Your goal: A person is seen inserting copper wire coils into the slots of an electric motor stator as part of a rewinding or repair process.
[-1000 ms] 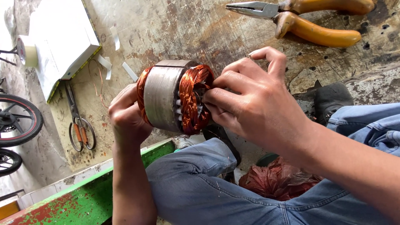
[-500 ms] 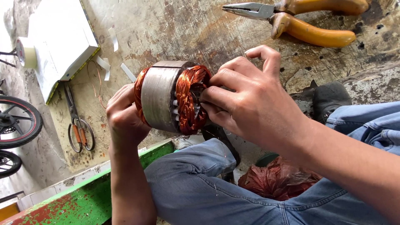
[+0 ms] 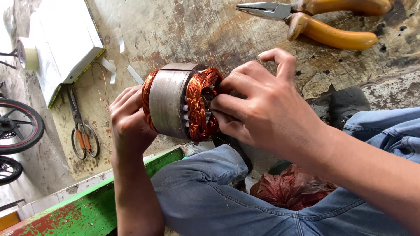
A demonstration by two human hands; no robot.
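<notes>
Head-camera view looking down at a person seated on the ground, legs in blue jeans [image 3: 210,196], working w/ both bare hands. The left hand [image 3: 129,120] cups a motor stator [image 3: 175,102], a grey steel cylinder w/ bright copper wire coils [image 3: 201,107] bulging from each end, and holds it in the air just above the knees, axis lying sideways. Left fingers are curled round the far end, closed on the cylinder. The right hand [image 3: 267,109] is pressed against the near coil end; its fingers are bunched narrow, tips pushed into the copper loops, thumb raised. Whether they pinch one strand can't be told.

Judged step: tucking or shaping the winding at the near end. Next move likely needs a steady left-hand grip and careful fingertip pressure so the thin wire isn't nicked or bent.

Around: yellow-handled pliers [image 3: 323,22] lie top right on the stained concrete floor [image 3: 197,30], well apart from the hands. Scissors [image 3: 83,129] lie at left, beside a white board [image 3: 61,41] and a tape roll [image 3: 26,52]. A green-painted beam [image 3: 87,209] runs along bottom left.
</notes>
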